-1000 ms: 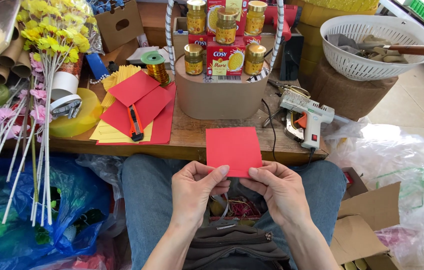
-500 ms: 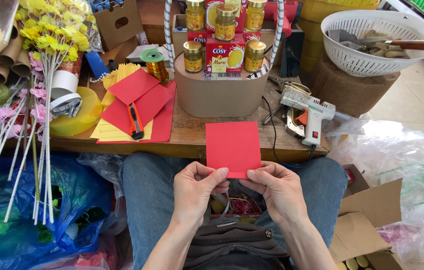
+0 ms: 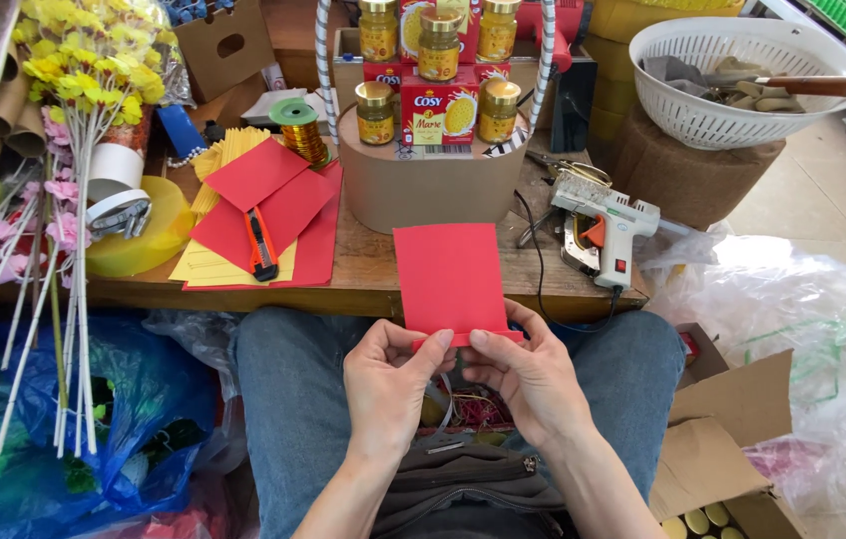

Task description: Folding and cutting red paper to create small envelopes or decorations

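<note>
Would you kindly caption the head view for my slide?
Both hands, left hand and right hand, pinch a red paper sheet.

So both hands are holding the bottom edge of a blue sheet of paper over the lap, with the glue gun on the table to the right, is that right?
Not quite: the sheet of paper is red, not blue, as the head view shows. The rest stands: the left hand and right hand both pinch its bottom edge over the lap, and the glue gun lies on the table to the right.
</note>
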